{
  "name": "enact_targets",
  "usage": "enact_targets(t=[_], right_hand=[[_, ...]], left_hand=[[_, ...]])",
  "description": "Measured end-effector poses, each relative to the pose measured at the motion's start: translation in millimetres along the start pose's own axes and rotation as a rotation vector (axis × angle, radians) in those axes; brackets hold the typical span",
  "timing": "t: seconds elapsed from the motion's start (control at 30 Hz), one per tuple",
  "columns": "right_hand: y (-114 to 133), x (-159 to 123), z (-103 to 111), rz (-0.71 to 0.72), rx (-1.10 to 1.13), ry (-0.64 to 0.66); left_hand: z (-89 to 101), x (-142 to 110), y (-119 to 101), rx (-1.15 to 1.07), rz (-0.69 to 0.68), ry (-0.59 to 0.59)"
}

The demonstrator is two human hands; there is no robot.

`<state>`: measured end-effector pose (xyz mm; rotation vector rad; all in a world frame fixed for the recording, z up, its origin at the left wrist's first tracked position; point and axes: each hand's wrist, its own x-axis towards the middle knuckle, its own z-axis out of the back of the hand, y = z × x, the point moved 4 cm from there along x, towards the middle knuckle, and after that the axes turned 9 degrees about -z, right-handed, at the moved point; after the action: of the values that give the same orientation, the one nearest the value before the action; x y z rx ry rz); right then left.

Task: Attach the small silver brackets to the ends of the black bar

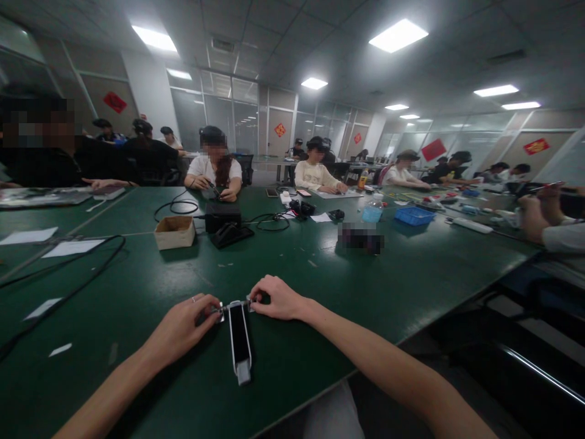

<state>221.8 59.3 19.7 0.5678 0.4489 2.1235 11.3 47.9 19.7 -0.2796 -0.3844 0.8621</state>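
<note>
Pinched fingers of the left hand (185, 323) and right hand (278, 297) close on small shiny fittings (222, 312) — one each side.
Between them lies the far end of a slim white-framed device (239, 335), its long axis running back from the grip toward the wearer, on the green tabletop (183, 390) — neither hand clearly nearer, no lettering legible on it.

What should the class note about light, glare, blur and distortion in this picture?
Head view: the ceiling lights burn out to hazy white; head view: the green table has pale sheen patches, with deep shadow past its near right edge; head view: wide-angle stretch tilts the room's sides; head view: pixelation hides a dark object, and distant detail looks soft.
</note>
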Motion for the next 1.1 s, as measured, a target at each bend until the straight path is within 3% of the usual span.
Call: enact_targets(t=[1.1], right_hand=[[-3.0,0.4,-3.9,0.023,0.02,-0.049]], left_hand=[[1.1,-0.4,-2.4,0.023,-0.004,0.003]])
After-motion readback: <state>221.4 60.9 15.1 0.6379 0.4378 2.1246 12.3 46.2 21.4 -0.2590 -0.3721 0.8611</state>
